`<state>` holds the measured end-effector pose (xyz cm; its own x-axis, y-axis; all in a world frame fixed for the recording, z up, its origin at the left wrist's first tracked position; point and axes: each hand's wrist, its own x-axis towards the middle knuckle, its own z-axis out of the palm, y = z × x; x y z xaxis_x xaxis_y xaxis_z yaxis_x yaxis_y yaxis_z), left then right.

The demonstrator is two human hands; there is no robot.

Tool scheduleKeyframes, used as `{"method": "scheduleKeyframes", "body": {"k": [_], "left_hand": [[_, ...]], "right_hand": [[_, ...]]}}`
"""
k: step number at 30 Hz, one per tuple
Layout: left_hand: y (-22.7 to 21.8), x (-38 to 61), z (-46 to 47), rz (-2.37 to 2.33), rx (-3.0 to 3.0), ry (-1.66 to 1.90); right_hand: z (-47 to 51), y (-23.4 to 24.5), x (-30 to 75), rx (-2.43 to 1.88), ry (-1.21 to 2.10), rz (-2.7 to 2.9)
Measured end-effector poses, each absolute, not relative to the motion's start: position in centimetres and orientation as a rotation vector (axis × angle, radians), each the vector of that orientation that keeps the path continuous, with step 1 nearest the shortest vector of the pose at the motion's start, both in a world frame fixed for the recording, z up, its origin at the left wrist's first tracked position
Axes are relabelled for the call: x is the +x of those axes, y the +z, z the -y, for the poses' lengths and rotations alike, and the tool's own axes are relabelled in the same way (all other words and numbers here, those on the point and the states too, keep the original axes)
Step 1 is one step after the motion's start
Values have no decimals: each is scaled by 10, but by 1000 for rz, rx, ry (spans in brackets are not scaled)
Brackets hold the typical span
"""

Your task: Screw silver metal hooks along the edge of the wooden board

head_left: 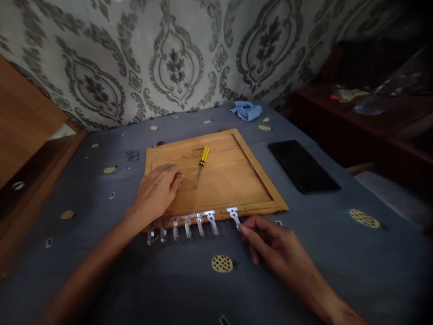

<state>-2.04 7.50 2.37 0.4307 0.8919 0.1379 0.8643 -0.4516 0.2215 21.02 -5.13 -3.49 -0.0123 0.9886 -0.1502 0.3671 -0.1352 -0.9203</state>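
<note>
Looking down through the head camera, I saw a grey-blue sheet (101,280) with yellow prints, spread below a wall (176,58) of grey patterned wallpaper. A wooden board (233,180) lay on it. My left hand (157,192) rested palm down on the board, fingers loosely bent, holding nothing I could see. A screwdriver (202,164) lay just beyond those fingertips. A row of metal brackets (187,225) lined the board's near edge under that wrist. My right hand (270,246) touched the end bracket (233,215) with its forefinger; the thumb was hidden, so I couldn't tell whether it gripped. A phone (302,166) lay beyond the right fingers, a blue cloth (247,110) farther off. The dark table (372,122) at right was too dim to read.
</note>
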Motion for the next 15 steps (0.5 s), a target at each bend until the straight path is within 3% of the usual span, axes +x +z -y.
{"method": "scheduleKeyframes", "body": {"k": [15], "left_hand": [[-5,-178,-114,-2145,2126,813]], "right_hand": [[47,-82,234,-1654,958,1673]]}}
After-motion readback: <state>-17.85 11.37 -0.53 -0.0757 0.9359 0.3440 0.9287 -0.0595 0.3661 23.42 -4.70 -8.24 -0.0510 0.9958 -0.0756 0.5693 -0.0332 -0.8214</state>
